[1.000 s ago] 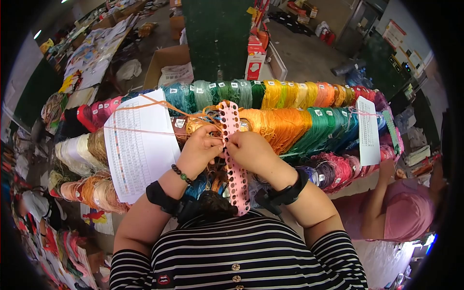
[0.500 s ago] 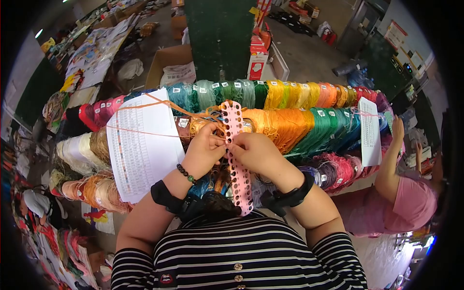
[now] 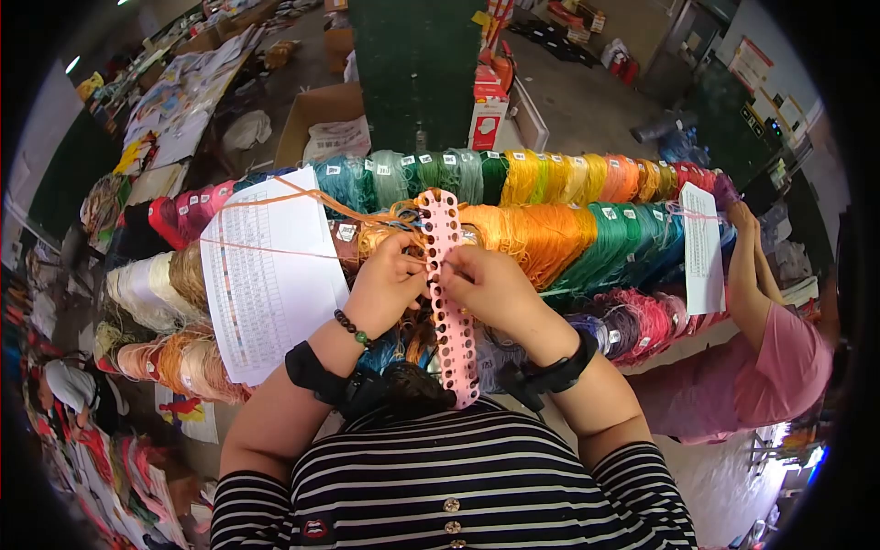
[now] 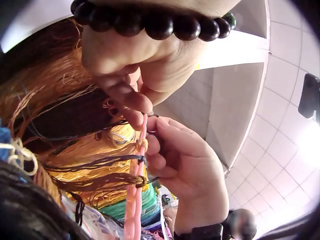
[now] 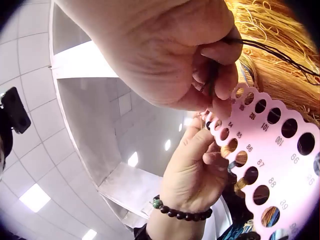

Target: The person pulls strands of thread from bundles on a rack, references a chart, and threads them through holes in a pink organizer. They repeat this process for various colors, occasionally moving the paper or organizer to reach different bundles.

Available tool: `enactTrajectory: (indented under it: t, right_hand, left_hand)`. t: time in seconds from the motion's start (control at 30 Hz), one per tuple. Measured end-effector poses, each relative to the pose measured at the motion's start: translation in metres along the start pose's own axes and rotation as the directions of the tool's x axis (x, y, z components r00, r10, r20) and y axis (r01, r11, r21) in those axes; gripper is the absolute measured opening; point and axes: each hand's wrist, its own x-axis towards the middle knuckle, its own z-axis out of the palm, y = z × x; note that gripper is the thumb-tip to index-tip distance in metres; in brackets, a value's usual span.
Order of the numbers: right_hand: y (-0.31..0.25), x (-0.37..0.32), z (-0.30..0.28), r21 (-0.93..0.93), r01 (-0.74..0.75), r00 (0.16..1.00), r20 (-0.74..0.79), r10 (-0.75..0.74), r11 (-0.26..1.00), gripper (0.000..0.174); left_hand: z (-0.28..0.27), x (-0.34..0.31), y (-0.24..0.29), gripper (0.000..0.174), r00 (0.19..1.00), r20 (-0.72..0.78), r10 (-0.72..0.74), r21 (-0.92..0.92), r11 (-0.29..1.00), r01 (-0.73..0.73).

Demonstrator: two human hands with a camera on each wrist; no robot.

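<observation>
A long pink thread card [image 3: 454, 344] with numbered holes along both edges stands between my hands, in front of the racks of thread. My left hand [image 3: 390, 280] pinches its left edge, near the hole marked 84 in the right wrist view. Close beside the card, my right hand [image 3: 490, 289] holds a dark thread [image 5: 272, 50] between curled fingers and thumb. The fingertips of both hands nearly meet at the card's edge. Brown and dark threads [image 4: 110, 182] are knotted through some of its holes. Orange strands [image 3: 312, 194] trail from the card to the left.
Thread skeins [image 3: 532, 240] in many colours hang in rows with small number labels. A printed chart [image 3: 266, 284] lies over them on the left, and another sheet [image 3: 702, 252] hangs at the right. A person in pink [image 3: 779, 376] works at the rack's right end.
My right hand has shifted slightly right and its fingers have come a little off the card. My left hand keeps its place. The person in pink has raised and moved their arms.
</observation>
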Motion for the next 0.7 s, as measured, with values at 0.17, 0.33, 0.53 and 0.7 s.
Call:
enactTrajectory:
  t: [0.17,0.33,0.53,0.7]
  right_hand:
    - [-0.004,-0.001,0.001,-0.206,0.079,0.997,0.024,-0.076,0.975,0.020]
    - [-0.005,0.004,0.002,-0.267,0.021,0.999,0.054,-0.007,0.964,0.020]
    - [-0.021,0.008,-0.001,-0.458,-0.010,0.995,0.081,0.053,0.889,0.021]
    - [-0.036,0.011,-0.004,-0.584,-0.030,0.983,0.128,0.129,0.811,0.022]
  left_hand:
    - [0.001,0.000,0.003,0.054,0.998,0.023,-0.065,-0.072,0.995,0.066]
    - [0.000,0.000,-0.004,0.057,0.998,0.035,-0.045,-0.119,0.992,0.049]
    - [0.002,0.001,-0.004,0.063,0.996,0.066,-0.059,-0.150,0.986,0.069]
    - [0.004,0.001,-0.002,0.066,0.996,0.074,-0.044,-0.067,0.997,0.049]
